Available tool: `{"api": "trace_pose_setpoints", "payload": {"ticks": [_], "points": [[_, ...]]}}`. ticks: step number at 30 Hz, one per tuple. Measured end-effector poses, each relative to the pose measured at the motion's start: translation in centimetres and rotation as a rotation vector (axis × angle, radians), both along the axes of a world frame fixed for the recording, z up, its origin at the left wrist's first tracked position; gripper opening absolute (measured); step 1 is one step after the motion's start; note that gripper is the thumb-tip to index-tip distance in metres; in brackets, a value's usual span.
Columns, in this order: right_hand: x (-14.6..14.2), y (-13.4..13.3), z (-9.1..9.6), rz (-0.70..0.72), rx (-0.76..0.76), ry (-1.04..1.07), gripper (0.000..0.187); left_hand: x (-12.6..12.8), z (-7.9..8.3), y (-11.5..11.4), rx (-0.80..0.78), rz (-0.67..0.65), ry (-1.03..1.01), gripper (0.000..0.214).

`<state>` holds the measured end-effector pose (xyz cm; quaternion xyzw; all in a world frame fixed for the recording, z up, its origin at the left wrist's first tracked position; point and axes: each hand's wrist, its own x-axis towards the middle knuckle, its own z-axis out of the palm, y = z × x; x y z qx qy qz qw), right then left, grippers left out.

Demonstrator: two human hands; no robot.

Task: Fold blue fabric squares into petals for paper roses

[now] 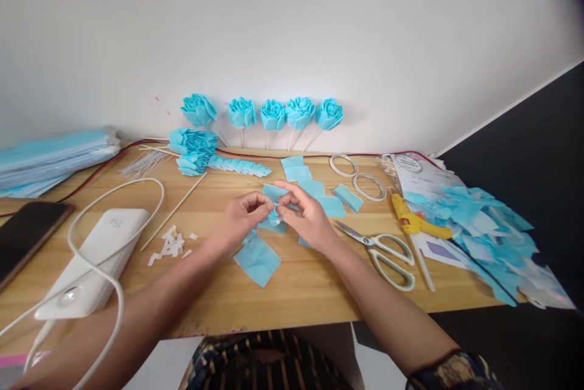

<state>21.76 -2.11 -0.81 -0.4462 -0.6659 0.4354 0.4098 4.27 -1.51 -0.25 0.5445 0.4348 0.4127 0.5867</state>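
My left hand [244,213] and my right hand [305,215] meet over the middle of the table, fingertips pinched on a small blue fabric piece [274,216]. Fingers cover most of that piece, and a small white bit shows at its lower edge. Just below the hands lies a loose blue square [258,259]. More cut blue pieces [311,188] are scattered behind and to the right. Scissors [378,250] with pale handles rest partly open, right of my right hand.
Several blue fabric flowers [272,115] on sticks lean against the wall. White paper bits [171,244], a thin stick [173,210] and a white power bank [98,262] with a cable are on the left. Tape rolls [344,165], a yellow glue gun [417,219] and blue scraps [479,232] are on the right.
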Motion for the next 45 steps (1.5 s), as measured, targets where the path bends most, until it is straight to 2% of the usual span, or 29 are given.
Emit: {"api": "trace_pose_setpoints", "payload": {"ticks": [7,11,13,15,20,30,45], "points": [[0.1,-0.2,0.2,-0.066,0.068,-0.039,0.038,-0.2,0.2,0.2,-0.020,0.037,0.016,0.028],[0.2,-0.5,0.7,-0.210,0.320,-0.184,0.012,-0.2,0.2,0.4,0.007,0.120,0.041,0.027],[0.0,-0.7,1.0,-0.201,0.433,-0.277,0.018,-0.2,0.2,0.5,0.027,0.140,0.046,0.027],[-0.2,-0.9,1.2,-0.154,0.482,-0.347,0.021,-0.1,0.2,0.4,0.041,0.134,0.040,0.027],[-0.4,-0.9,1.1,-0.124,0.454,-0.460,0.020,0.1,0.3,0.0,0.055,0.072,-0.012,0.027],[-0.3,-0.6,0.9,-0.119,0.458,-0.421,0.021,0.1,0.3,-0.2,0.066,0.001,-0.003,0.026],[-0.1,-0.6,0.9,-0.070,0.468,-0.386,0.018,0.2,0.4,-0.1,0.062,0.038,-0.033,0.028]]}}
